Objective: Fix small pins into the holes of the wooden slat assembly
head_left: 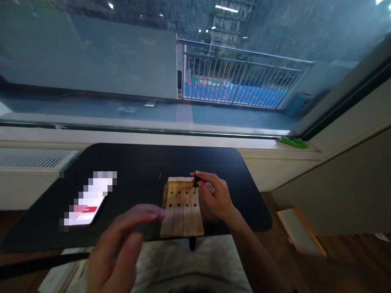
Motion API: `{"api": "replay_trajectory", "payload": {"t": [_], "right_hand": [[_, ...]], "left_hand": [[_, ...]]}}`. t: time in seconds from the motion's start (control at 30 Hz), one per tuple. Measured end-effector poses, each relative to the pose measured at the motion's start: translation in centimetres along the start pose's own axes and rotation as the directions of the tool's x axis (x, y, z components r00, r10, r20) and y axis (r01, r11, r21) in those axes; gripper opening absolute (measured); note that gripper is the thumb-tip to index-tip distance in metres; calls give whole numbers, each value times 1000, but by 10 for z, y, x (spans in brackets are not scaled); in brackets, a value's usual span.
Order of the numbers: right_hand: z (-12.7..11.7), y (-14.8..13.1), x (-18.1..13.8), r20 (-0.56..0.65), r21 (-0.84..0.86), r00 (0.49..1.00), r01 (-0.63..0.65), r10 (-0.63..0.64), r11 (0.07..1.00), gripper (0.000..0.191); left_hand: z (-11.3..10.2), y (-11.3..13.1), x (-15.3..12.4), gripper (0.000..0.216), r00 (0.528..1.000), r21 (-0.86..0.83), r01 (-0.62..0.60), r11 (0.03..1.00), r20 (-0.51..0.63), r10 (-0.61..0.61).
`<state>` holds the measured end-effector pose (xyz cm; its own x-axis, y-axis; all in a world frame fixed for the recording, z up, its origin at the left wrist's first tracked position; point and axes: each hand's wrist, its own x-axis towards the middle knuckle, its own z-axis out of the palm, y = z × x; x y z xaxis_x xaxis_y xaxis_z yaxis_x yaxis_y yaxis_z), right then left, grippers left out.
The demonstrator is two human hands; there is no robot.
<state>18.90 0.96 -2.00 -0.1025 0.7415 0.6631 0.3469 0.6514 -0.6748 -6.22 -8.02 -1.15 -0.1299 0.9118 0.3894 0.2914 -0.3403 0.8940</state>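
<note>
The R hand (pixel 217 196) is pinching a small dark tool (pixel 196 179) w/ thumb & fingers nearly closed; the L hand (pixel 111 240) is hanging half open, holding nothing I can see, maybe touching the wood strips (pixel 187 213) btwn the hands. Keeping the tool straight & the strips still is prob. best. The tool's pointing down, standing almost upright; the strips are running long-ways, near to far.

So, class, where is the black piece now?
In the head view, the black piece is just below centre, in the right hand, near the far right corner of the board.
</note>
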Motion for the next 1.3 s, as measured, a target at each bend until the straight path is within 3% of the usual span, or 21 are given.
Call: {"api": "replay_trajectory", "payload": {"t": [0.17, 0.37, 0.63, 1.3], "right_hand": [[-1, 3, 0, 5, 11, 1000, -9, 9, 1000, 31], [-3, 8, -4, -21, 7, 999, -40, 40, 999, 30], [-3, 7, -2, 1, 56, 999, -53, 53, 997, 32], [-3, 9, -2, 3, 100, 991, -135, 135, 986, 26]], "left_hand": [[51, -44, 42, 31, 998, 93, 64, 994, -22, -63], [65, -86, 40, 39, 985, 205, 154, 967, 46, -166], [68, -89, 39, 40, 972, 136, 180, 974, 127, -197], [66, -87, 40, 35, 974, 142, 165, 976, 134, -184]]}}
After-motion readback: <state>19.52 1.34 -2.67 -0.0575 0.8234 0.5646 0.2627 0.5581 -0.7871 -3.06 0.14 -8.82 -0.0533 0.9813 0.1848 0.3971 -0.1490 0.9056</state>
